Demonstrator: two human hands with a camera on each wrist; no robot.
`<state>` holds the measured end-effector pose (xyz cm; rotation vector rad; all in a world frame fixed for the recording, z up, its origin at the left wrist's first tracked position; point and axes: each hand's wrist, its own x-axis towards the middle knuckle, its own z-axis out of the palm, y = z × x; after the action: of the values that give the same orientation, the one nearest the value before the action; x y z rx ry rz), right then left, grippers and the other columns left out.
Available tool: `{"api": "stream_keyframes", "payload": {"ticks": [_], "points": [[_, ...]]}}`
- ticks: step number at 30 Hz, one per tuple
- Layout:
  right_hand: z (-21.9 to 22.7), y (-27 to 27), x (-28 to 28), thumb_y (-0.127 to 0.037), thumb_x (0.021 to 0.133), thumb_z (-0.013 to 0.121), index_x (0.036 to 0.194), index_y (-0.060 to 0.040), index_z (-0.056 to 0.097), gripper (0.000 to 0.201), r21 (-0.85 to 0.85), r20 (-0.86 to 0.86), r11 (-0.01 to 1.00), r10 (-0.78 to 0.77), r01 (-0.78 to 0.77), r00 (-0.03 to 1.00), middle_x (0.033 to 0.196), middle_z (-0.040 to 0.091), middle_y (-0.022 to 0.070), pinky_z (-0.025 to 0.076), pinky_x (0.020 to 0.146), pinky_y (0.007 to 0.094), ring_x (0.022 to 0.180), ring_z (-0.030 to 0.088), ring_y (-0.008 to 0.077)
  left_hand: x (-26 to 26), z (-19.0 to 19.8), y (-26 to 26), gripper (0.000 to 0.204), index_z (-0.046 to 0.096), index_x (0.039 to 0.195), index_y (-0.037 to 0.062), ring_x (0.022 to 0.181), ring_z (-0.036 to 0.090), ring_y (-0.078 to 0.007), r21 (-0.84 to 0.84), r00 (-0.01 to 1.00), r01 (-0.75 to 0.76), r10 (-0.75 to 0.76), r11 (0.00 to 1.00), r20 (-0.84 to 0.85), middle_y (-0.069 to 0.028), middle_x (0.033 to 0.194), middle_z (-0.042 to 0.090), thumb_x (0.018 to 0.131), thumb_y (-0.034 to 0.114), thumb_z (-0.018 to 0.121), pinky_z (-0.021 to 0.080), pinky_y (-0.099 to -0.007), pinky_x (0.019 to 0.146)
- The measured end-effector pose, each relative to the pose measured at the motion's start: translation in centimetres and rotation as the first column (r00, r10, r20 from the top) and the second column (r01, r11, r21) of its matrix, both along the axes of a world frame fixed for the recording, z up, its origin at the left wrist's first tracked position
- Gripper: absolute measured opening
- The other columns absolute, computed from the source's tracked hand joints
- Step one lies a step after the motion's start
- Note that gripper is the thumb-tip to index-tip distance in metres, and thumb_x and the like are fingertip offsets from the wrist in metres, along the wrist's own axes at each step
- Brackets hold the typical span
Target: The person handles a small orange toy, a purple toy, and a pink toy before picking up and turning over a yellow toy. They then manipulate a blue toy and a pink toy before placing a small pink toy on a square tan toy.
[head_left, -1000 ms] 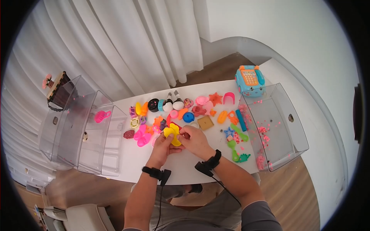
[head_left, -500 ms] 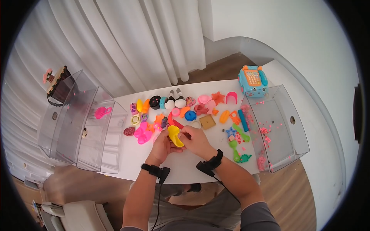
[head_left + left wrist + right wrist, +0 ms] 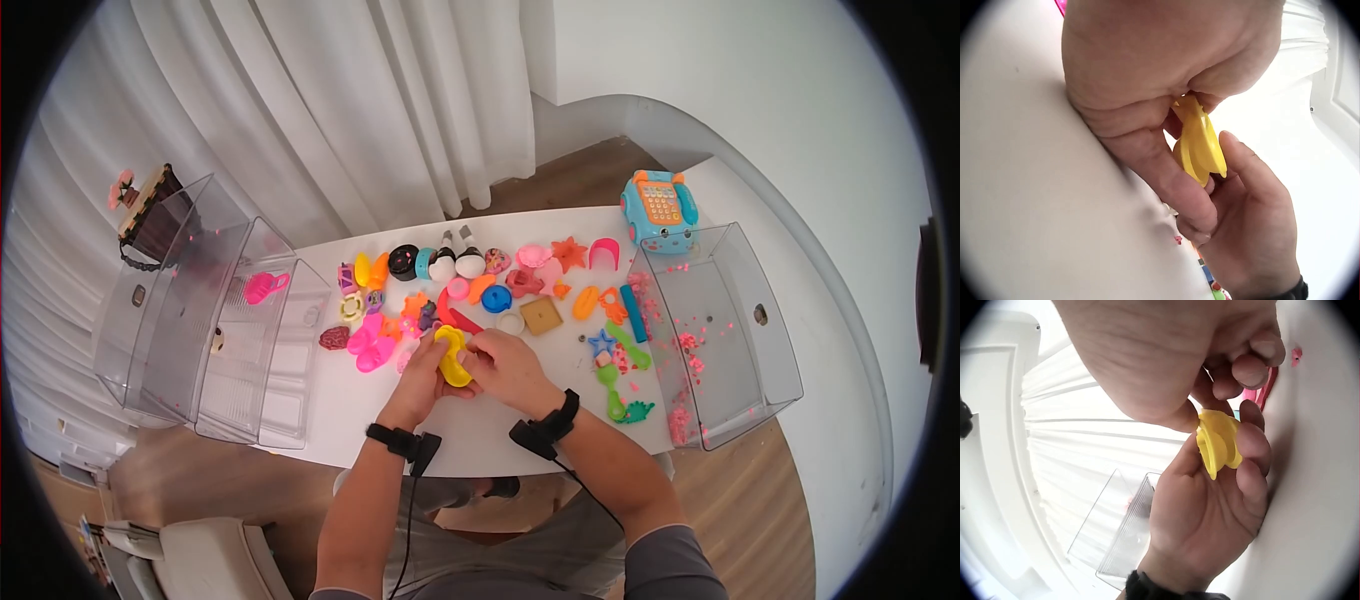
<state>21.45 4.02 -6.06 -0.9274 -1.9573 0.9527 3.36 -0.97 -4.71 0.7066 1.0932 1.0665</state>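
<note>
A yellow plastic toy piece (image 3: pixel 453 358) is held above the front of the white table, between both hands. My left hand (image 3: pixel 417 385) grips it from the left, with the fingers curled beneath it. From the right, my right hand (image 3: pixel 508 368) pinches its edge between thumb and finger. Seen in the left wrist view, the yellow piece (image 3: pixel 1199 147) has layered, curved walls. The right wrist view shows the piece (image 3: pixel 1217 442) against the left hand's curled fingers (image 3: pixel 1252 447); part of it is hidden by the fingers.
Colourful toys, among them a blue round piece (image 3: pixel 496 299) and a tan square (image 3: pixel 541 316), cover the table's back half. Clear bins stand left (image 3: pixel 232 330) and right (image 3: pixel 735 345); the left one holds a pink toy (image 3: pixel 266 288). A toy phone (image 3: pixel 660 212) sits at the back right.
The yellow piece has been turned between the hands, its lobed outline giving way to a narrower, hollow-looking side. Both hands stay in nearly the same place; the view has shifted slightly.
</note>
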Motion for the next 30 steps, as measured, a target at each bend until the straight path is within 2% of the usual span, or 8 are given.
{"api": "stream_keyframes", "payload": {"ticks": [4,14,16,19,23,25,27,30], "points": [[-0.4,0.2,-0.3,-0.021,0.094,0.07,0.096,-0.0047,0.069,0.017,0.024,-0.149,1.0,-0.015,0.019,0.989,0.086,0.069,0.0117,0.053,0.065,0.0402,0.074,0.068,0.0297,0.1,0.4,-0.1,0.04,0.043,0.14,0.0055,0.085,0.077,-0.0327,-0.006,1.0,-0.003,0.003,1.0,-0.006,-0.019,0.117,0.07,0.113,0.034,0.037,0.066,-0.0364,0.068],[0.8,0.1,0.1,-0.017,0.094,0.069,0.094,-0.0043,0.068,0.013,0.005,-0.047,0.995,-0.1,0.1,0.994,0.082,0.069,0.0127,0.053,0.065,0.0413,0.072,0.068,0.0304,0.0,-0.4,-0.1,0.038,0.047,0.137,0.0042,0.08,0.076,-0.0297,0.008,0.998,-0.06,0.06,0.998,-0.028,-0.0193,0.112,0.072,0.112,0.032,0.039,0.064,-0.0334,0.064],[0.7,0.1,0.1,-0.018,0.096,0.069,0.095,-0.0041,0.067,0.014,0.054,-0.068,0.971,-0.229,0.233,0.971,0.078,0.068,0.0127,0.053,0.063,0.0411,0.069,0.069,0.0303,-0.1,-0.3,-0.1,0.037,0.047,0.137,0.0042,0.08,0.076,-0.0292,0.014,0.998,-0.045,0.046,0.999,-0.045,-0.0195,0.112,0.072,0.111,0.031,0.041,0.064,-0.033,0.063],[0.5,0.8,0.5,-0.018,0.098,0.068,0.096,-0.0037,0.067,0.015,-0.004,-0.173,0.959,-0.281,0.285,0.944,0.077,0.069,0.0129,0.053,0.062,0.0394,0.067,0.069,0.0293,-0.3,-0.3,-0.1,0.038,0.047,0.137,0.0047,0.082,0.077,-0.0287,0.035,0.999,0.002,-0.004,0.999,0.054,-0.0189,0.113,0.072,0.107,0.027,0.044,0.064,-0.034,0.065],[0.5,0.8,0.5,-0.019,0.098,0.068,0.097,-0.0033,0.067,0.016,-0.144,-0.271,0.981,-0.166,0.131,0.948,0.079,0.071,0.0126,0.053,0.062,0.0373,0.068,0.07,0.0278,0.0,-0.1,0.0,0.041,0.046,0.138,0.0055,0.085,0.077,-0.0286,0.024,1.0,0.02,-0.021,0.999,0.006,-0.0174,0.114,0.073,0.104,0.027,0.046,0.065,-0.0355,0.072],[0.3,0.6,0.5,-0.019,0.097,0.068,0.098,-0.0026,0.067,0.017,-0.167,-0.155,0.986,-0.014,-0.012,0.988,0.078,0.071,0.0128,0.054,0.063,0.0365,0.067,0.07,0.027,0.1,0.0,-0.1,0.041,0.046,0.139,0.0056,0.086,0.077,-0.0288,0.03,1.0,0.022,-0.022,0.999,-0.009,-0.0168,0.114,0.073,0.104,0.028,0.046,0.065,-0.036,0.074],[0.5,0.6,0.6,-0.021,0.097,0.068,0.097,-0.0026,0.067,0.018,-0.15,-0.114,0.989,-0.002,-0.015,0.993,0.077,0.071,0.0124,0.054,0.063,0.0369,0.067,0.07,0.0271,0.1,0.0,-0.3,0.042,0.047,0.139,0.0056,0.092,0.077,-0.0288,0.048,0.994,-0.025,0.019,0.999,0.11,-0.0157,0.116,0.072,0.105,0.03,0.047,0.066,-0.0363,0.075],[0.3,0.5,0.6,-0.024,0.096,0.069,0.095,-0.003,0.067,0.021,-0.118,-0.051,0.993,-0.006,0.0,0.999,0.076,0.071,0.0117,0.054,0.063,0.0378,0.068,0.071,0.0273,0.3,0.3,-0.3,0.039,0.048,0.14,0.006,0.096,0.076,-0.0282,0.026,0.992,-0.055,0.052,0.998,0.111,-0.0146,0.12,0.071,0.108,0.029,0.046,0.066,-0.0366,0.077]]}}
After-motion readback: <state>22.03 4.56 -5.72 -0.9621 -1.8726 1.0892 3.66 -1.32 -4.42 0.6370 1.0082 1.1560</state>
